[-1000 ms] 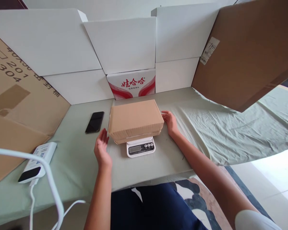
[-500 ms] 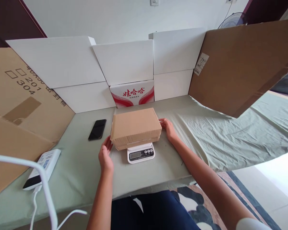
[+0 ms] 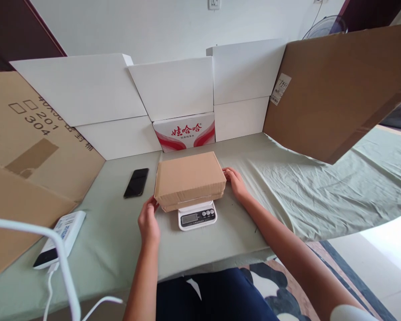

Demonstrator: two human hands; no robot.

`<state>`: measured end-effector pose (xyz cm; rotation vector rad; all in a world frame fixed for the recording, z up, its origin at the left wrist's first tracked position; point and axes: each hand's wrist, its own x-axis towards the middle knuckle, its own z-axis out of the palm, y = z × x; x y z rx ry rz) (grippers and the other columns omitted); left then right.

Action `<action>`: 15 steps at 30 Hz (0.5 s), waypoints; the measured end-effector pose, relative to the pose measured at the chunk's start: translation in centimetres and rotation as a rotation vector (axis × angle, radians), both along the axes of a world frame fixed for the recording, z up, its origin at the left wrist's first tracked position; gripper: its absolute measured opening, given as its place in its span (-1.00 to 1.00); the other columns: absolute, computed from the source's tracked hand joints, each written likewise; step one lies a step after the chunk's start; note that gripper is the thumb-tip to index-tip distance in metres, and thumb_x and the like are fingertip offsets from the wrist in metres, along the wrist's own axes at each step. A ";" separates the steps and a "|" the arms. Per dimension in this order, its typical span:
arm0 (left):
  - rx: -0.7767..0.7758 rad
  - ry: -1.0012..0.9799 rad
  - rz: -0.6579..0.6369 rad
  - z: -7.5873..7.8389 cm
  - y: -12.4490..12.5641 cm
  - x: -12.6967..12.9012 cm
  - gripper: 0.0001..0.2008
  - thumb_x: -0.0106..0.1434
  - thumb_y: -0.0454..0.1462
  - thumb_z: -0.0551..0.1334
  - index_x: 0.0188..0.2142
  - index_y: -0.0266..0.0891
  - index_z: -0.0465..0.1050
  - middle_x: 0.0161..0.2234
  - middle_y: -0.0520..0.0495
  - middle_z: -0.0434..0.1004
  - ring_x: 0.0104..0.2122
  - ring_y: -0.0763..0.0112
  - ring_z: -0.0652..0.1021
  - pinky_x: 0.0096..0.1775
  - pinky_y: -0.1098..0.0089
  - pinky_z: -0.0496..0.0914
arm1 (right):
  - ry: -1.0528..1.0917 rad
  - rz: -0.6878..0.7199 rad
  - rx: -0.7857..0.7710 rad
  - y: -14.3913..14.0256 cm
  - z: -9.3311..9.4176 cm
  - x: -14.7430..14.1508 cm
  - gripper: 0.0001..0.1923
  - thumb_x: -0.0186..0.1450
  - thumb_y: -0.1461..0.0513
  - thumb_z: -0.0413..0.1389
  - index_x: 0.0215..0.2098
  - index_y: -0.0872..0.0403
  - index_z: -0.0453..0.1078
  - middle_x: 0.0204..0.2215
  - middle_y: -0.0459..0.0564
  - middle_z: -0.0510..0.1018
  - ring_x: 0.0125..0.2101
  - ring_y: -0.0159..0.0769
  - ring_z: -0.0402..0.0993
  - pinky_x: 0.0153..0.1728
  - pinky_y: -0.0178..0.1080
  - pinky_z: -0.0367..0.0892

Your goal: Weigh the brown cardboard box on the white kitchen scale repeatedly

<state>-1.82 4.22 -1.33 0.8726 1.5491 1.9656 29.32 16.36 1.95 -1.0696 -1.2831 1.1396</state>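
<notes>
On the desk (image 3: 220,232), head view: brown cardboard box (image 3: 189,178) sits flat on a small white kitchen scale (image 3: 197,215), overhanging it on all sides but the front, where display and buttons show. Left hand (image 3: 149,220) at the box's front-left corner, fingers touching the side; grip spread, not wrapped around anything. Right hand (image 3: 235,183) flat against the box's right side, fingers extended, grip also spread. Neither hand is under the box as far as visible.

Black phone (image 3: 136,182) lies face up on the desk just left of the box, apart from it. White power strip (image 3: 60,238) near the front-left desk edge, white cable (image 3: 50,285) running off it. Red-and-white printed carton (image 3: 184,130) stands behind the box. White cardboard panels (image 3: 173,87) form a back wall; brown cardboard sheets (image 3: 337,84) lean at both sides. Pale green cloth (image 3: 321,187) covers the desk, wrinkled on the right.
</notes>
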 end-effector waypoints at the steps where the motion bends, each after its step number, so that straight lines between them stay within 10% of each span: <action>1: -0.007 0.002 0.006 0.2 0.0 0.0 -0.57 0.23 -0.05 0.23 -0.05 -0.26 0.60 -0.06 -0.26 0.69 -0.05 0.11 0.67 0.00 0.13 0.53 | -0.010 0.001 0.001 -0.1 0.1 0.0 -0.69 0.30 -0.03 0.04 -0.27 -0.01 0.45 -0.40 -0.05 0.61 -0.33 -0.21 0.54 -0.23 -0.19 0.36; 8: -0.132 0.097 0.114 2.0 -1.1 0.2 -0.78 0.19 -0.09 0.23 -0.42 -0.20 0.43 -0.53 0.08 0.36 -0.51 0.43 0.37 -0.47 0.40 0.24 | -0.096 -0.021 0.034 -0.3 0.5 0.0 -0.67 0.31 -0.04 0.05 -0.49 -0.03 0.30 -0.53 -0.09 0.42 -0.45 -0.26 0.32 -0.36 -0.20 0.25; 15: -0.128 0.173 0.307 2.2 -1.8 0.1 -0.51 0.24 -0.05 0.27 -0.56 -0.11 -0.04 -0.57 0.17 -0.11 -0.53 0.50 0.05 -0.49 0.37 -0.01 | -0.049 -0.126 0.010 -0.8 0.4 0.2 -0.47 0.29 -0.06 0.15 -0.59 -0.04 -0.03 -0.65 -0.22 0.06 -0.58 -0.38 -0.04 -0.50 -0.20 -0.03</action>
